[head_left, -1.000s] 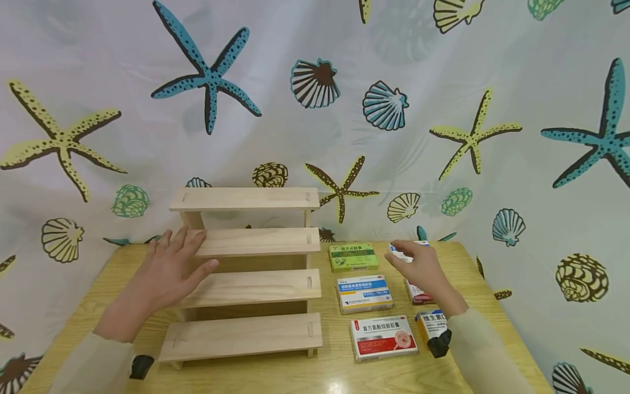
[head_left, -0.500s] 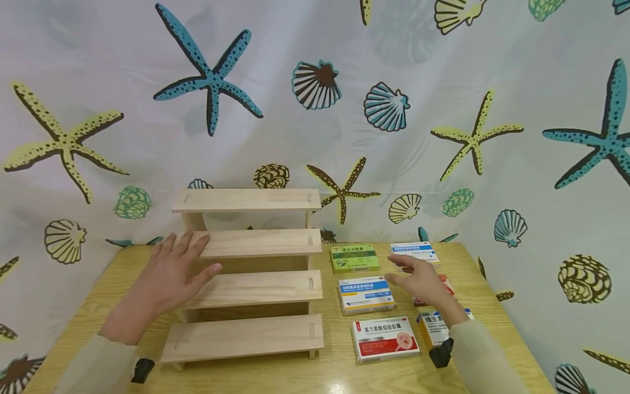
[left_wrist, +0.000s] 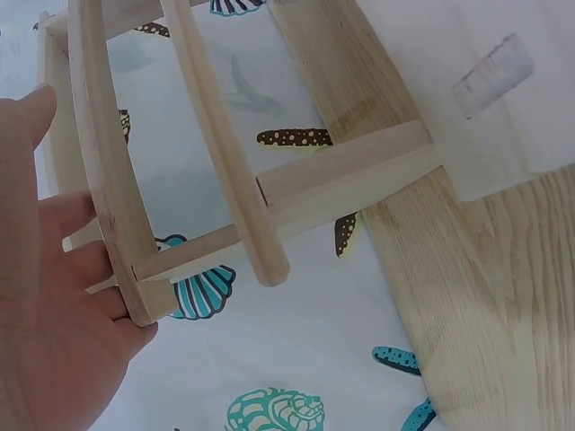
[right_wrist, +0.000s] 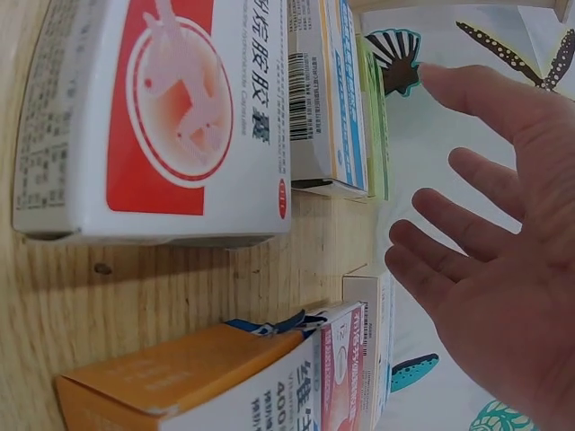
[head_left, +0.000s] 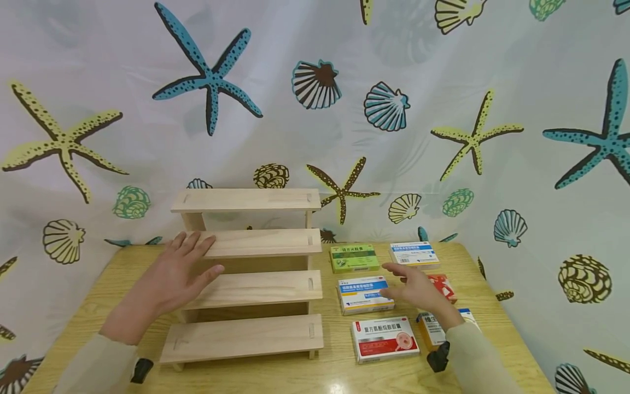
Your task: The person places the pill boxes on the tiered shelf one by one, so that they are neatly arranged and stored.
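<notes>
My left hand point(head_left: 172, 273) rests its fingers on the left end of the second-highest board of a pale wooden stepped shelf point(head_left: 261, 242); its thumb stretches out apart. The left wrist view shows the fingers of this hand point(left_wrist: 63, 323) against the shelf's wooden edge. My right hand point(head_left: 418, 287) hovers with nothing in it above the medicine boxes, fingers loosely spread. Close to its fingertips lies a blue-and-white box point(head_left: 361, 298). Below the hand are a red box point(head_left: 443, 287), partly covered, and an orange-and-white box point(head_left: 433, 331).
A green medicine box point(head_left: 353, 257) and another blue-and-white box point(head_left: 415, 253) lie at the back of the wooden table point(head_left: 275, 377). A red-and-white box point(head_left: 386, 339) lies in front, right of the shelf. A curtain point(head_left: 315, 137) printed with starfish and shells hangs behind.
My right hand has moved down and slightly left, uncovering the back-right blue-and-white box and more of the red one. The left hand has shifted slightly right on the shelf.
</notes>
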`<act>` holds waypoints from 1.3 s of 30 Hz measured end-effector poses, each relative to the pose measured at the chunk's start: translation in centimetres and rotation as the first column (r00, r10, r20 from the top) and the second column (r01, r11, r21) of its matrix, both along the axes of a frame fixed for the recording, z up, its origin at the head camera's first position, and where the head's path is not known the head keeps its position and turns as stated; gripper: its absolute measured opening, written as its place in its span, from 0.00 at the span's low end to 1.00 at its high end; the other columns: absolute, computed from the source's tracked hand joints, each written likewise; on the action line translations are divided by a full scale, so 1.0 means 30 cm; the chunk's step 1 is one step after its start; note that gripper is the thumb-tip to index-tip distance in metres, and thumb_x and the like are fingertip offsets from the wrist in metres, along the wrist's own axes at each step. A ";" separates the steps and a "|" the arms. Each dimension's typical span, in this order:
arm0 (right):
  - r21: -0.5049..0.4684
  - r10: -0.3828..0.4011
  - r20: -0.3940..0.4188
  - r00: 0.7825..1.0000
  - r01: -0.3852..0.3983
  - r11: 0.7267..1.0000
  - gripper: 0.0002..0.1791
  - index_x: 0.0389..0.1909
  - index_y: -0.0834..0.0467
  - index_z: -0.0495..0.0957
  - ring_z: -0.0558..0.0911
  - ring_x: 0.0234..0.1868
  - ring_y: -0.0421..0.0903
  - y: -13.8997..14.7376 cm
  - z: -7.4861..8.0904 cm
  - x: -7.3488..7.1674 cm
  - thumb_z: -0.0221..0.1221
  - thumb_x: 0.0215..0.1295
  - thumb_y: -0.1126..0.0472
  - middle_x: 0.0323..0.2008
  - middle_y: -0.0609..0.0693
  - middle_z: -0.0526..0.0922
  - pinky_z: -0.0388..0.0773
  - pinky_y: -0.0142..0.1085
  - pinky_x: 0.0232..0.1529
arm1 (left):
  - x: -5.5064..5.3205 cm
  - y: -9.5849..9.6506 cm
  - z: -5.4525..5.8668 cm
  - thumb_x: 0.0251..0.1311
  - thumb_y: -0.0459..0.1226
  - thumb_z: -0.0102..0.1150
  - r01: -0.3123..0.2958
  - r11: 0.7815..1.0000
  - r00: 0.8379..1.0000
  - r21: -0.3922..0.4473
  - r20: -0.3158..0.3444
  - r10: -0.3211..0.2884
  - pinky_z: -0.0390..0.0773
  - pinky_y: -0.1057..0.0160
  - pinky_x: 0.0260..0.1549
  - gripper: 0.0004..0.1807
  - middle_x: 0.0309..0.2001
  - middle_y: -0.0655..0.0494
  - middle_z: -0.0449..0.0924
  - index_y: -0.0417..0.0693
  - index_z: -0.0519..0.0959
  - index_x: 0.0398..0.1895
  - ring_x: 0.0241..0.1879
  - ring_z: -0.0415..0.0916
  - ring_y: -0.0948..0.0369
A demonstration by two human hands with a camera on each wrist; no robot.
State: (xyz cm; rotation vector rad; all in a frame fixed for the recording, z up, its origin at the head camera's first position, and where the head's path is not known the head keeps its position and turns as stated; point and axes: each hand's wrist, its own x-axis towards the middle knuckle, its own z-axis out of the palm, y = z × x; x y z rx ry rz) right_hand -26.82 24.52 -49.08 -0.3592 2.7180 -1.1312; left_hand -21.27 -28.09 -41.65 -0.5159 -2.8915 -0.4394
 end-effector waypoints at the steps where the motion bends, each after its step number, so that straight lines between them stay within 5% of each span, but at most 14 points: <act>1: 0.004 0.002 0.008 1.000 -0.002 1.000 0.40 0.75 0.55 0.72 0.70 0.76 0.66 -0.001 -0.003 -0.001 0.73 0.64 0.52 0.76 0.58 0.72 0.69 0.62 0.75 | 0.002 0.000 0.001 0.77 0.59 0.53 0.000 1.000 1.000 0.000 0.001 0.000 0.54 0.25 0.74 0.43 0.79 0.25 0.55 0.40 0.61 0.82 0.78 0.49 0.23; 15: 0.092 -0.003 0.073 0.997 -0.004 0.996 0.48 0.78 0.47 0.70 0.72 0.75 0.64 -0.021 -0.036 -0.003 0.78 0.57 0.46 0.75 0.58 0.73 0.71 0.65 0.72 | 0.004 -0.006 -0.008 0.80 0.57 0.47 -0.005 1.000 1.000 0.010 -0.015 0.005 0.54 0.25 0.74 0.40 0.80 0.25 0.53 0.42 0.59 0.83 0.78 0.48 0.23; 30: 0.123 0.020 0.029 0.999 -0.023 0.992 0.51 0.79 0.50 0.68 0.75 0.73 0.61 -0.034 -0.067 0.000 0.80 0.54 0.49 0.74 0.57 0.74 0.73 0.61 0.72 | 0.007 -0.003 -0.018 0.81 0.56 0.46 -0.011 0.999 1.000 0.033 0.004 0.011 0.51 0.26 0.76 0.39 0.81 0.26 0.51 0.42 0.58 0.84 0.80 0.45 0.25; 35: 0.127 0.031 0.039 0.999 -0.036 0.991 0.52 0.79 0.50 0.67 0.79 0.66 0.56 -0.036 -0.073 -0.008 0.80 0.54 0.50 0.71 0.56 0.76 0.78 0.58 0.67 | 0.010 -0.004 -0.016 0.81 0.56 0.46 -0.012 0.999 1.000 0.035 0.001 0.012 0.52 0.25 0.75 0.39 0.81 0.26 0.52 0.42 0.59 0.83 0.79 0.46 0.25; 39: 0.148 0.029 0.045 0.999 -0.035 0.988 0.53 0.80 0.50 0.67 0.79 0.53 0.49 -0.034 -0.078 -0.015 0.81 0.52 0.50 0.60 0.53 0.81 0.82 0.46 0.54 | 0.010 -0.003 -0.016 0.81 0.56 0.47 -0.012 0.999 1.000 0.034 0.004 0.011 0.52 0.25 0.75 0.39 0.81 0.26 0.52 0.42 0.59 0.83 0.79 0.46 0.25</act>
